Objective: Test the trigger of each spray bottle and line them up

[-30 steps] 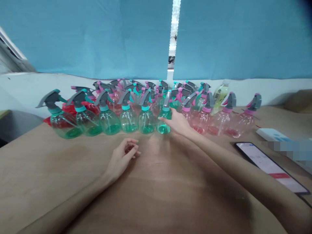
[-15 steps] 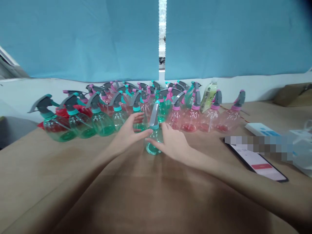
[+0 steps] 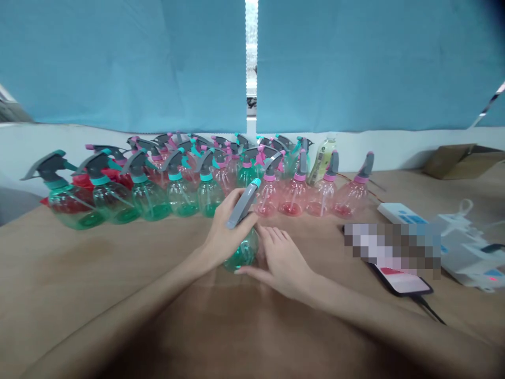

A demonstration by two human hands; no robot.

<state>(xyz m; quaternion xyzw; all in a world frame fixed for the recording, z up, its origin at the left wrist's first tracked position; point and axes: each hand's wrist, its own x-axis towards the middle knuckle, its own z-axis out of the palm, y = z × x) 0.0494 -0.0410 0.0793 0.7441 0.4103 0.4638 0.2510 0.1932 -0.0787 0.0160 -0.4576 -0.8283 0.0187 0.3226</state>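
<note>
A green spray bottle (image 3: 241, 252) with a grey trigger head stands on the table in front of me, tilted slightly. My left hand (image 3: 221, 231) is wrapped around its neck, just under the grey head, and hides the collar. Against the right side of the bottle's round body lies my right hand (image 3: 286, 260), its thumb across the front near the base. Behind them is a row of similar bottles: green ones (image 3: 184, 197) with turquoise collars to the left, and pink ones (image 3: 292, 197) with pink collars to the right.
More spray bottles crowd behind the front row, with red plastic (image 3: 84, 181) among them at left. A yellow-green labelled bottle (image 3: 322, 160) leans there. To the right lie a phone (image 3: 410, 284) with a cable, a white power strip (image 3: 398, 213) with plugs and a cardboard box (image 3: 457, 160).
My left hand has closed around the bottle's neck; before, its fingers were spread beside it. The bottle has come nearer and its head has turned. The view has shifted a little right.
</note>
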